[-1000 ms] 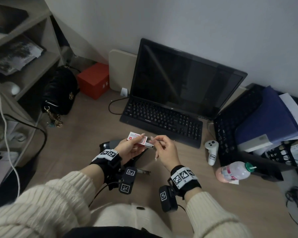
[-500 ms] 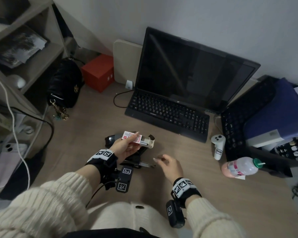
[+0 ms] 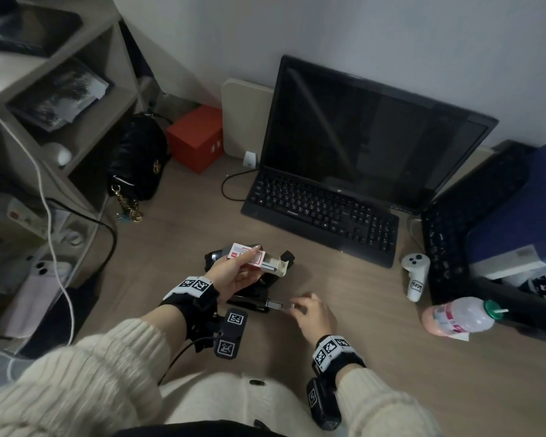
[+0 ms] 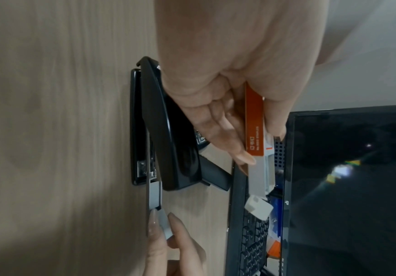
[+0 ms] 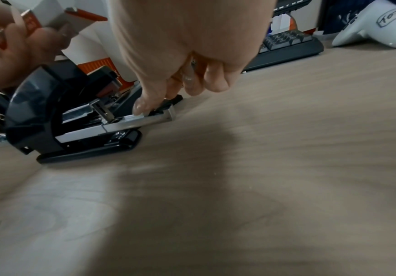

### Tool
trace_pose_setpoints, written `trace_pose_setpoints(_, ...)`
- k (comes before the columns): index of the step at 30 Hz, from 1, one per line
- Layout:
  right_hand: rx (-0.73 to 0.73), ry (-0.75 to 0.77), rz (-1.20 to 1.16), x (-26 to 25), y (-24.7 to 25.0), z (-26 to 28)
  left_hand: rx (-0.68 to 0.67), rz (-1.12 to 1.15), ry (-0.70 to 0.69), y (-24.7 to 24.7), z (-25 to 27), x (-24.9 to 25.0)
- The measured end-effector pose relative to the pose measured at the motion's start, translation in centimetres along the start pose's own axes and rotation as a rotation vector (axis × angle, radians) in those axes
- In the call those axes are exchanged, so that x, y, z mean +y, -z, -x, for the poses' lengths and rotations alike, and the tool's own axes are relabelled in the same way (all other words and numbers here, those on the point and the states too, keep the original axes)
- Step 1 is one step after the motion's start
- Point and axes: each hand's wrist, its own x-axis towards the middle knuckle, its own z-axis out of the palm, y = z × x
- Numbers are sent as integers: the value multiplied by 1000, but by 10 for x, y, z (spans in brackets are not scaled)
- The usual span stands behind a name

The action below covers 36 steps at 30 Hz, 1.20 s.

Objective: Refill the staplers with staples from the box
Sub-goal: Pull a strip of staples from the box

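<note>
Left hand [image 3: 234,274] is gripping the staple box [image 3: 249,257], tray slid partway out, above the black stapler [image 5: 74,119] lying mid-desk [image 3: 375,357] near its front edge. Right hand [image 3: 312,313] is pinching a staple strip [image 4: 165,224] at the stapler's extended magazine.

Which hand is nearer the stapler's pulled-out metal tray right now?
Right. The right hand pinches a staple strip at the end of the tray; the left hand holds the staple box above the stapler.
</note>
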Motion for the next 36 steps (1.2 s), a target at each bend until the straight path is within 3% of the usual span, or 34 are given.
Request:
trace_pose_setpoints(22,-65,99,2,0,1,-5,0,9,-29,-6,-7,9)
trace_pose_setpoints(36,-47,57,25,10,-13,-11,-6,-9,-21,-7,-7,7)
